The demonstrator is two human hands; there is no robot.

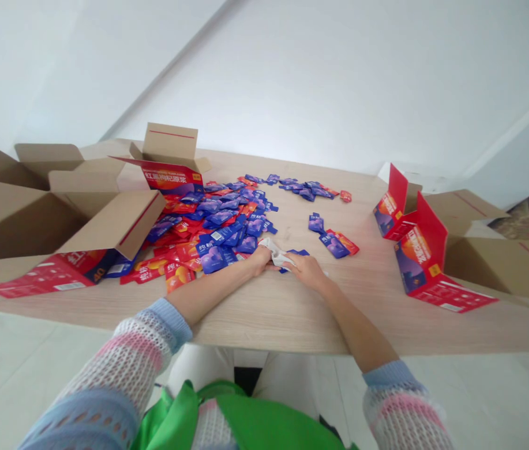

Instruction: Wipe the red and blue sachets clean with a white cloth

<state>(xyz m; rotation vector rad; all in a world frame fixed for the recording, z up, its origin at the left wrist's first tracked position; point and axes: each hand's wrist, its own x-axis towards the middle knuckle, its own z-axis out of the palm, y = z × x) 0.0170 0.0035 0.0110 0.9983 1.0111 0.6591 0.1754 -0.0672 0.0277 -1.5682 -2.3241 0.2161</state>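
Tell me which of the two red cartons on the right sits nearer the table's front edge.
The lower carton, whose red flap lies flat on the table, pointing toward the front edge. The other carton stands farther back.

Count so far: two hands (283,265) are touching one crumpled white item (277,253), exact kind unclear. One wood-top table (273,319) is carrying nearly everything. Four open red cartons (423,250) are sitting around the pile, two on each side. Blue sachets (212,259) and red-orange sachets (177,275) are running into the dozens, too many to count exactly. Brown corrugated boxes (493,269) are showing at both table ends: one on the right, at least one on the left, where overlapping flaps are hiding the number. One green bag (264,425) is showing at the bottom edge.
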